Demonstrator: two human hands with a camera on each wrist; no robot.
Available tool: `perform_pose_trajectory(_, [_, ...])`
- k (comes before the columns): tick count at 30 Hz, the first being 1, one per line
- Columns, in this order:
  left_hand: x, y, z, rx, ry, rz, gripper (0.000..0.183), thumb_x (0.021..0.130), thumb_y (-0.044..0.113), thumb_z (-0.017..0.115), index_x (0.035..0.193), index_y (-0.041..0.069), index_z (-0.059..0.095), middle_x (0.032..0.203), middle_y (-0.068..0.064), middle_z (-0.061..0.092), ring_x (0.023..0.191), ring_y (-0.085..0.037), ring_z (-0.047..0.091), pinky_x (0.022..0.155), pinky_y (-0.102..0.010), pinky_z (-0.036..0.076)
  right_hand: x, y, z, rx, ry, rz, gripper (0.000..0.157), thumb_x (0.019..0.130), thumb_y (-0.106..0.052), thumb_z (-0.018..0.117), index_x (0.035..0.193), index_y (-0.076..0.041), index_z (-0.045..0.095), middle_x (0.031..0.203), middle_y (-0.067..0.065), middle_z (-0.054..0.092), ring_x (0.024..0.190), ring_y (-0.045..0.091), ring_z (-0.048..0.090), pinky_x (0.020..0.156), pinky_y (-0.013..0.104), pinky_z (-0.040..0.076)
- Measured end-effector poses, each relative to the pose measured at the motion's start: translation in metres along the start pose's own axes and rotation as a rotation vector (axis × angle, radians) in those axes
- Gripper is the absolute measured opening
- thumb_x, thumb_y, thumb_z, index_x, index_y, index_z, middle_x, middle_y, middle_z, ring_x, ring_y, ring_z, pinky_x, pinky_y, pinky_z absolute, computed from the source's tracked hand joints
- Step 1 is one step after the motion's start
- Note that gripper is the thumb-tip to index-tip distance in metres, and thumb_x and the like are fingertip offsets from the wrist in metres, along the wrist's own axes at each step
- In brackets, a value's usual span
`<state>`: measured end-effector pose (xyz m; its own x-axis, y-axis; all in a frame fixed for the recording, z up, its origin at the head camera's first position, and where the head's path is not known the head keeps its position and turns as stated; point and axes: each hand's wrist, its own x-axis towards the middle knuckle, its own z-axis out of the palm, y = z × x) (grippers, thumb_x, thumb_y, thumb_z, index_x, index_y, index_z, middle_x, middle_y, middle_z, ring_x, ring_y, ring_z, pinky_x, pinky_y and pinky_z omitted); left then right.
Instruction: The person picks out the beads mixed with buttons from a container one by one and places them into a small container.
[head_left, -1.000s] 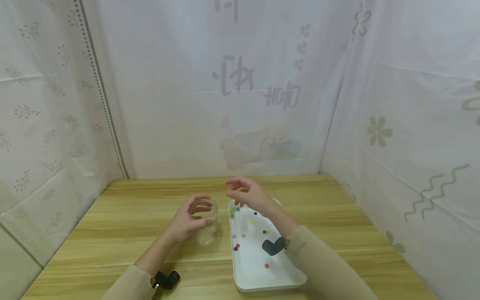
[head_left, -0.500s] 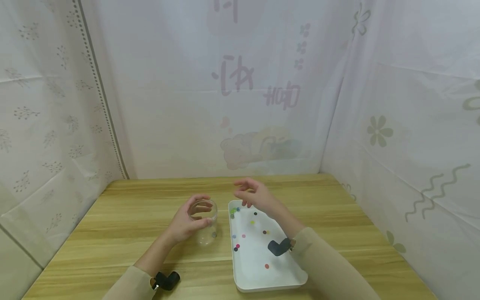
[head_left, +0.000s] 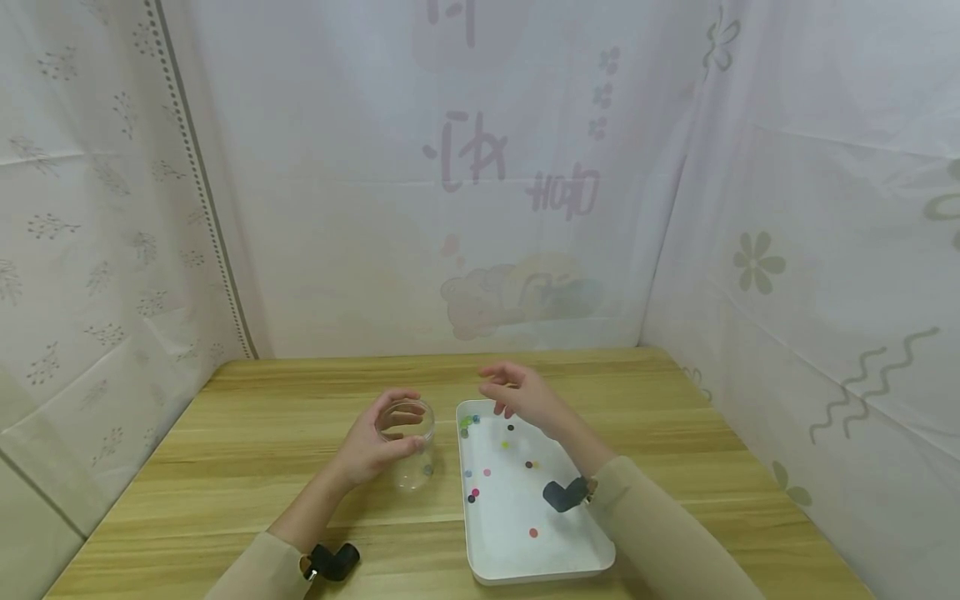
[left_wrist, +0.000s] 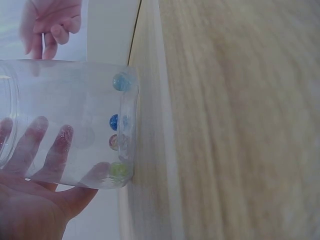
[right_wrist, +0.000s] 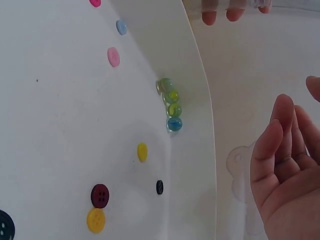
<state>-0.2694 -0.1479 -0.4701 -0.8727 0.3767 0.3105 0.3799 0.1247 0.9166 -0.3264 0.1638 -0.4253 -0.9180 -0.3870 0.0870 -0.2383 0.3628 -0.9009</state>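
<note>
My left hand (head_left: 365,448) grips a clear plastic cup (head_left: 408,473) standing on the table left of the tray, fingers round one side and thumb on the other. In the left wrist view several glass marbles, one of them a blue marble (left_wrist: 114,122), lie at the cup's bottom. Above the far end of a white tray (head_left: 543,560) hovers my right hand (head_left: 529,398), fingers loosely bent, with nothing seen in it. Several green and blue marbles (right_wrist: 174,110) sit in a row along the tray's edge, in its far left corner.
Several buttons are scattered over the tray's floor, among them a maroon button (right_wrist: 100,196), a yellow button (right_wrist: 96,220) and a pink button (right_wrist: 113,57). The wooden table (head_left: 300,400) is enclosed by patterned white curtains (head_left: 360,208) at the back and sides.
The right hand has moved to the right and slightly nearer, away from the cup and over the tray. My left hand and the cup have stayed put.
</note>
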Motion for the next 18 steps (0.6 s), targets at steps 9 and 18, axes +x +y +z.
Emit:
perform_pose_trajectory(9, [0.0, 0.001, 0.0, 0.0, -0.002, -0.001, 0.065, 0.094, 0.016, 0.082, 0.15, 0.008, 0.052, 0.144, -0.03, 0.064, 0.134, -0.05, 0.064, 0.107, -0.063, 0.055, 0.003, 0.004, 0.004, -0.029, -0.017, 0.026, 0.043, 0.107, -0.028, 0.072, 0.144, -0.004, 0.066, 0.124, 0.03, 0.07, 0.082, 0.021, 0.069, 0.08, 0.043, 0.063])
perform_pose_trajectory(18, [-0.001, 0.0, 0.0, -0.015, 0.0, -0.021, 0.064, 0.094, 0.016, 0.082, 0.15, 0.011, 0.051, 0.146, -0.028, 0.063, 0.135, -0.053, 0.062, 0.103, -0.054, 0.06, 0.007, 0.01, 0.013, -0.067, -0.046, 0.062, 0.039, 0.105, -0.029, 0.074, 0.136, -0.006, 0.072, 0.115, 0.021, 0.076, 0.084, 0.029, 0.074, 0.075, 0.037, 0.064])
